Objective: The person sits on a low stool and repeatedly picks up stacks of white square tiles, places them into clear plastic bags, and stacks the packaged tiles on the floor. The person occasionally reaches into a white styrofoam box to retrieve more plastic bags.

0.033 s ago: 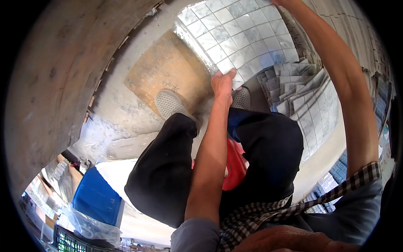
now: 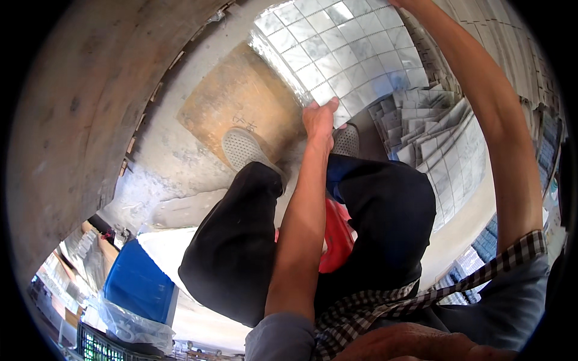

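A mosaic tile sheet (image 2: pixel 337 51) of white-grey marbled squares spans the top centre, with light glinting off its tiles. My left hand (image 2: pixel 320 120) is closed on its near corner, the thumb lying over the tile edge and the other fingers partly hidden. At the sheet's far right corner is my right hand (image 2: pixel 404 3), mostly cut off by the upper rim, so its fingers do not show. Close by on the right, more marbled tile sheets (image 2: pixel 448 156) lie in a slanting, fanned pile.
A brown board (image 2: pixel 241 90) lies on the floor, partly under my left shoe (image 2: pixel 242 147). A large wooden panel (image 2: pixel 78 90) walls off the left. Stacked tiles (image 2: pixel 506 42) stand at the far right. A blue bin (image 2: pixel 138 283) and a dark crate (image 2: pixel 99 346) are at lower left.
The bright glint on the sheet's upper tiles has shifted slightly. Both hands look to be in the same place.
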Demonstrator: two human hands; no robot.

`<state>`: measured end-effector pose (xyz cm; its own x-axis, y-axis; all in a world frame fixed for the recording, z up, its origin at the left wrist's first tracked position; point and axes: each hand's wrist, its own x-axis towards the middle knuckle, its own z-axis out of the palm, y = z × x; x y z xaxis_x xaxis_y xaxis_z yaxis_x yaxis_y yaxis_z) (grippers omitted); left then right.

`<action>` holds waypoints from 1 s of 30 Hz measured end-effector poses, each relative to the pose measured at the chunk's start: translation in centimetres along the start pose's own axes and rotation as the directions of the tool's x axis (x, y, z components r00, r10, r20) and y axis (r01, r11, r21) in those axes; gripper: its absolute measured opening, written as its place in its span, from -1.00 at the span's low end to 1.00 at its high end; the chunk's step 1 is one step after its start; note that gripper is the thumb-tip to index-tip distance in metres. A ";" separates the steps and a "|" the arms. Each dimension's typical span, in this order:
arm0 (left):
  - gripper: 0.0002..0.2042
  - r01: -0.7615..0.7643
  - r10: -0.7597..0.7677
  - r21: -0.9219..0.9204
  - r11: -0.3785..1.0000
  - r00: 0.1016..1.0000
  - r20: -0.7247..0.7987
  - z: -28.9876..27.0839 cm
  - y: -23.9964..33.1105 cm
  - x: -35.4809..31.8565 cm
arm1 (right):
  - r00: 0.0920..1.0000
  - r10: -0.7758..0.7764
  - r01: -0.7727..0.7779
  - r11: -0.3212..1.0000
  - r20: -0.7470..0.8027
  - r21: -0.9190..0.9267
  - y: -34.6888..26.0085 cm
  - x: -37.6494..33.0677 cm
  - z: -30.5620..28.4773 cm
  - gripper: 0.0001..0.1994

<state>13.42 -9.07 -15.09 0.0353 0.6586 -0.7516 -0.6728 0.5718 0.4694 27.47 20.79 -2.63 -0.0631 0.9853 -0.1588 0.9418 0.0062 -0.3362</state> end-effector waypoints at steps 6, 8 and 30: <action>-0.76 0.018 -0.014 0.049 0.999 0.997 -0.075 0.5 0.1 -0.2 | 0.980 -0.104 0.123 0.987 -0.169 0.106 6.7 2.3 4.1 -0.69; -0.76 -0.007 0.014 0.094 0.996 0.997 -0.072 0.2 0.0 0.0 | 0.995 -0.044 0.048 0.998 -0.090 0.037 5.6 0.2 3.9 -0.71; -0.68 -0.296 0.483 0.912 0.284 0.866 0.130 0.9 -2.4 -1.4 | 0.970 -0.196 0.140 0.933 -0.142 -0.333 19.1 -9.5 9.7 -0.32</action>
<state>15.62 -10.93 -14.75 -0.1985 0.9102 -0.3635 0.4725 0.4138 0.7781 42.87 9.90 -16.52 -0.1988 0.9791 0.0432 0.9794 0.2001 -0.0265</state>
